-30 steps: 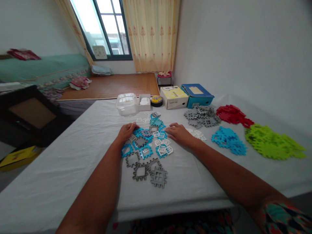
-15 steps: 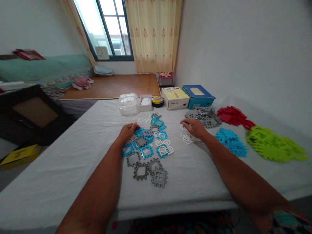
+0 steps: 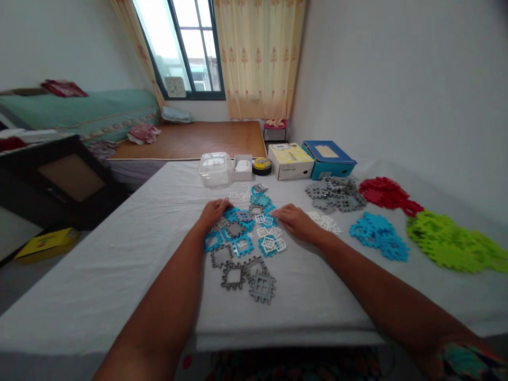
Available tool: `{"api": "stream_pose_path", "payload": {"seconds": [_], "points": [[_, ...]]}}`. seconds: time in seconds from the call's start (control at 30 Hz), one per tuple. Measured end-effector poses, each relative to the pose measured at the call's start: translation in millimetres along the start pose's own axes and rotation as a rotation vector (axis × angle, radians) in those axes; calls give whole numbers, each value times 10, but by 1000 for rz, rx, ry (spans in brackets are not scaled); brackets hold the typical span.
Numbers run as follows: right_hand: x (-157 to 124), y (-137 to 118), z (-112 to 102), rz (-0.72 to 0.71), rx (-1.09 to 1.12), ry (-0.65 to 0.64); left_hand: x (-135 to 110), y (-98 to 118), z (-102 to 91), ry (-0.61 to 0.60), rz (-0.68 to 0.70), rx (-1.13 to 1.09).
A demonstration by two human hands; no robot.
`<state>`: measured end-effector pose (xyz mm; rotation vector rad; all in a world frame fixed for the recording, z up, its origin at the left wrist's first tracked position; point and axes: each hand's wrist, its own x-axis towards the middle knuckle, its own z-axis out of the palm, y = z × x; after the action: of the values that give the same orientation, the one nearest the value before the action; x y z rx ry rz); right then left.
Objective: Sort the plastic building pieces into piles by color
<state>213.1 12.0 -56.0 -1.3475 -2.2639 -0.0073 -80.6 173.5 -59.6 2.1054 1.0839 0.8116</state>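
My left hand rests at the left edge of a mixed pile of pieces, its fingers curled together over the blue tiles; what they hold, if anything, is hidden. My right hand reaches in from the other side, fingers stretched out, tips beside the white window-grid pieces. Between the hands lie blue and grey toothed-edge tiles, with more white grids on top. Grey toothed frames lie nearer to me. A separate group of white grids sits right of my right hand, partly behind it.
Sorted heaps of grey, red, blue and green toothed tiles lie on the right. Along the back stand a clear plastic tub, a small white box, a round tin, a yellow-white box and a blue box.
My right hand has moved left from the separate white grids to the middle pile. My left hand stays at the pile's left edge. The view has shifted slightly.
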Motion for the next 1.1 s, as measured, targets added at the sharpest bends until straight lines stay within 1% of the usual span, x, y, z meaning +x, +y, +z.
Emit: {"api": "stream_pose_path", "payload": {"seconds": [0.07, 0.13, 0.27, 0.43, 0.57, 0.63, 0.77, 0.97, 1.1], "points": [[69, -124, 112, 5, -39, -72, -1, 9, 0, 3, 6, 7], [113, -194, 154, 38, -86, -110, -3, 11, 2, 8, 4, 9], [125, -207, 112, 71, -98, -141, -4, 0, 6, 10, -9, 2], [96, -188, 61, 22, -117, -148, -6, 1, 10, 11, -6, -10], [82, -195, 48, 25, -176, -158, -15, 18, 10, 18, -15, -23], [66, -182, 46, 23, -145, -143, -17, 18, 9, 14, -19, -18], [36, -123, 64, 31, 17, -68, -15, 10, 9, 12, -15, 4], [39, -94, 74, 45, 78, -115, -8, 20, 9, 10, -4, 7], [25, -112, 62, 165, 166, -73, -8, 16, 16, 8, 8, 18]]}}
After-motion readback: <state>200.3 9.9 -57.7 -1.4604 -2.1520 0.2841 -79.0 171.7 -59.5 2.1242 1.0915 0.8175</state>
